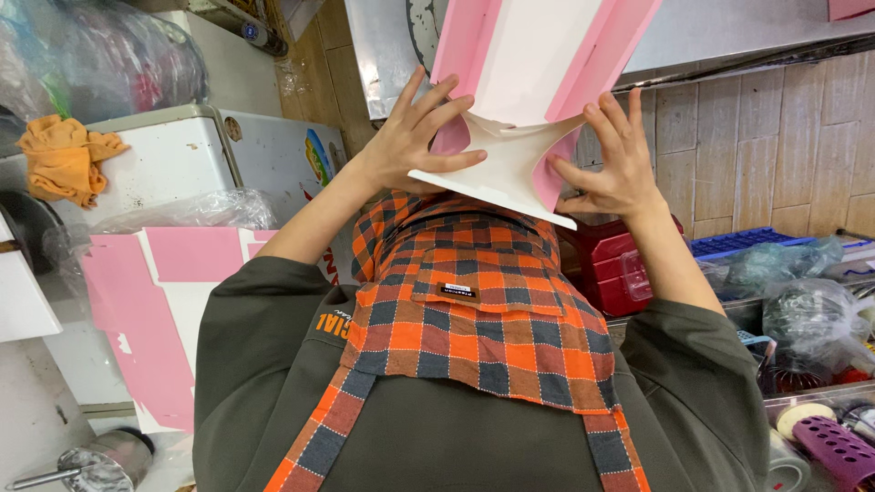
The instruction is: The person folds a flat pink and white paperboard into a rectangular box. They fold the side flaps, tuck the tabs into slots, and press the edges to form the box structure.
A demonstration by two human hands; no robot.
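Left hand (415,137) and right hand (612,159): fingers spread, pressing flaps of a pink-and-white carton (529,82) from both sides, held up above the checked apron (465,310). Step: folding its base. Next calls for even pressure. Flat blanks (150,310) lie left of the apron.

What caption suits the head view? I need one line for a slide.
Both hands, left hand and right hand, fold a pink-and-white cardboard box above a checked apron.
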